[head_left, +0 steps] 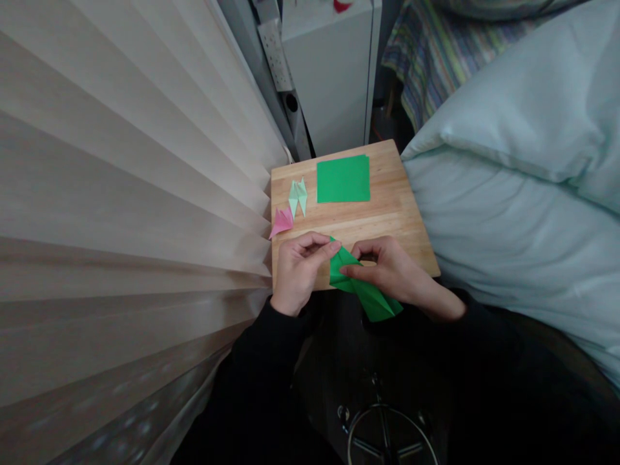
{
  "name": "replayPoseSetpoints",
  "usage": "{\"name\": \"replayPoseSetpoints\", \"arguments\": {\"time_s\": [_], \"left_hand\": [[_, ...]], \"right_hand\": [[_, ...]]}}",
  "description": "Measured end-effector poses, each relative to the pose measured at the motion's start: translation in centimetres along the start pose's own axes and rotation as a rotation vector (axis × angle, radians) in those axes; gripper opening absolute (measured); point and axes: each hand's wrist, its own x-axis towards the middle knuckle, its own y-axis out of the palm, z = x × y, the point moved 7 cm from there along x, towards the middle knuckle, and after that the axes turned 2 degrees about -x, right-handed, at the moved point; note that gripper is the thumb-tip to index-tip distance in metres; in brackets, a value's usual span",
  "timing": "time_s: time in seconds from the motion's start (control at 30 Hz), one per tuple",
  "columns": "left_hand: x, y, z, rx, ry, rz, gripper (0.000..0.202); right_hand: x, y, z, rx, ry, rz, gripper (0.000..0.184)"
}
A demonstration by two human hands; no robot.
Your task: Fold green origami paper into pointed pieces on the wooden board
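A partly folded sheet of green origami paper (372,298) is held at the near edge of the wooden tabletop (339,226), its lower end hanging past that edge. My left hand (301,266) pinches its upper left corner between thumb and fingers. With thumb and curled fingers, my right hand (394,268) grips the paper's middle part. Creases run across the sheet. Beyond my hands lies a small stack of green paper (343,179). To its left are a pale green folded paper piece (298,196) and a pink folded paper piece (282,221).
A pleated curtain (145,194) hangs close along the left side. On the right, a bed with light bedding (504,206) reaches the table's edge. A white cabinet (329,77) stands behind the table. Below is a wheeled metal base (385,433).
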Motion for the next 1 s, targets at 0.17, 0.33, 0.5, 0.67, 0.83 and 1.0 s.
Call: {"name": "replayPoseSetpoints", "arguments": {"time_s": [0.17,0.33,0.5,0.67,0.83,1.0], "left_hand": [[0.0,0.2,-0.2,0.021,0.006,0.015,0.019],[0.0,0.5,-0.8,0.166,0.074,0.039,0.023],[-0.2,1.5,-0.9,0.201,0.069,0.077,0.027],[-0.3,1.6,-0.8,0.216,0.070,0.066,0.025],[-0.4,1.4,-0.6,0.223,0.069,0.056,0.021],[0.0,0.4,-0.8,0.211,0.106,-0.010,0.019]], "right_hand": [[0.0,0.2,0.1,0.011,0.020,0.040,0.031],[0.3,0.5,-0.3,0.119,0.083,0.063,0.027],[0.8,-0.4,-1.0,0.217,0.084,-0.065,0.027],[0.7,-0.3,-1.4,0.225,0.120,-0.088,0.025],[0.6,-0.2,-1.3,0.295,0.136,-0.086,0.025],[0.5,0.5,-1.6,0.320,0.186,-0.055,0.025]]}}
